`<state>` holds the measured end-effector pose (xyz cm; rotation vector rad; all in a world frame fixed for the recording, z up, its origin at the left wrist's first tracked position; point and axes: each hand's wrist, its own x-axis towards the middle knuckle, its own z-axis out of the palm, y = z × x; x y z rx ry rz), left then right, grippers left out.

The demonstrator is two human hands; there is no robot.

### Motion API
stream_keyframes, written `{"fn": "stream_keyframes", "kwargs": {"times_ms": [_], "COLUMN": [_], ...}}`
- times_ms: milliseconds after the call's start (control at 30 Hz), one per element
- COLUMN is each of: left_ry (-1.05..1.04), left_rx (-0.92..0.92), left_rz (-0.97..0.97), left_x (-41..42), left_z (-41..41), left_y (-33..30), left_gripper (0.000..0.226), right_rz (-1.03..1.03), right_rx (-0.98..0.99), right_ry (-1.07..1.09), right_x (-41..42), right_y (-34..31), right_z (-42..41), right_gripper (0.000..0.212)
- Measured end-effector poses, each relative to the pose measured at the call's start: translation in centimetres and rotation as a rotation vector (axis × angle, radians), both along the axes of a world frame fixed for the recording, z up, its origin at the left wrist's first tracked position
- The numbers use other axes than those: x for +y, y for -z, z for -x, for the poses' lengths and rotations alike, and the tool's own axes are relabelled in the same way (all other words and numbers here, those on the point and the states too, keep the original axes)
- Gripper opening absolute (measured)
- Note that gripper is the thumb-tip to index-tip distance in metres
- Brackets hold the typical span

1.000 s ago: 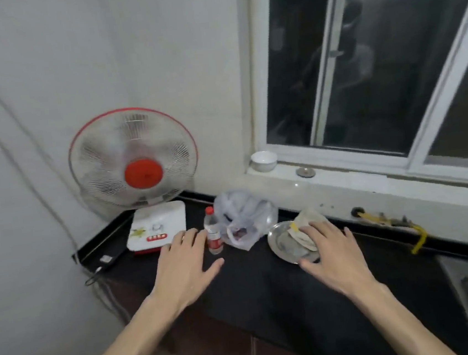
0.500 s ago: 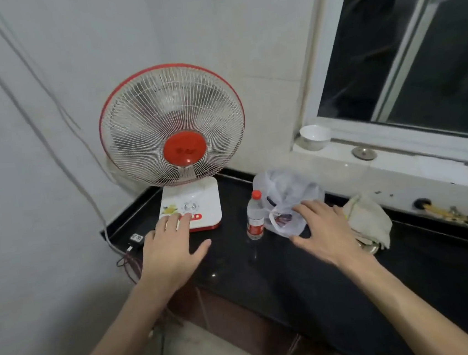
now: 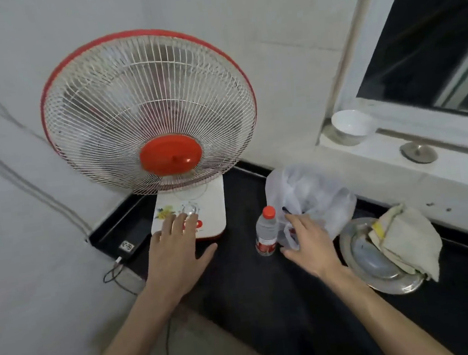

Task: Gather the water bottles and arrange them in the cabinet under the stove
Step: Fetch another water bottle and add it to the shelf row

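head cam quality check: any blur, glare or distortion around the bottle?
Head view: strong wide-angle bowing on the window frame; soft motion blur overall; water bottle label unreadable; faint sheen on the plastic bag; window glass dark; both the left hand and right hand evenly lit.

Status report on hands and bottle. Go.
Left hand open, empty, by fan base. Right hand open, beside small clear red-capped water bottle, no grip yet. Bottle upright on black counter. Translucent plastic bag crowds it.

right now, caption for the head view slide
Right hand reaching for water bottle beside plastic bag; left hand open near fan.
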<state>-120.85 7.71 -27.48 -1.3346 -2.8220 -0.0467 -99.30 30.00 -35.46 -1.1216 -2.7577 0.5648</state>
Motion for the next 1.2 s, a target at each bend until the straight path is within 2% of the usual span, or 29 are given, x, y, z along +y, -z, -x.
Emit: {"fn": "stream_keyframes", "kwargs": {"times_ms": [133, 367, 500, 633, 900, 1000, 1200], "left_ry": [-0.011, -0.057, -0.071, -0.079, 0.02, 0.126, 0.442], "left_rx": [-0.036, -0.144, -0.186, -0.18, -0.121, -0.115, -0.074], "left_rz": [0.022, 0.106, 0.122, 0.109, 0.067, 0.017, -0.04], "left_x": [1.7, 3.4, 3.6, 2.7, 1.6, 1.9, 3.7], "left_z": [0.8, 2.1, 2.4, 1.8, 1.0, 0.1, -3.1], "left_y": [1.9, 4.6, 5.1, 5.1, 3.8, 2.8, 0.6], "left_gripper": [0.075, 0.089, 0.089, 0.089, 0.084, 0.08, 0.079], "right_rz": [0.103, 0.332, 0.402, 0.468, 0.451, 0.414, 0.207], "right_rx": [0.053, 0.089, 0.157, 0.253, 0.405, 0.451, 0.573], "right_ry": [-0.035, -0.006, 0.042, 0.086, 0.191, 0.268, 0.525], "right_x": [2.1, 3.9, 3.6, 3.0, -0.5, -2.4, -8.1], "right_y": [2.8, 7.1, 8.1, 8.4, 5.2, 2.6, -3.4], "right_z": [2.8, 5.6, 6.0, 6.0, 2.1, -1.1, -10.4], "right_gripper": [0.09, 0.084, 0.086, 0.079, 0.066, 0.064, 0.065]}}
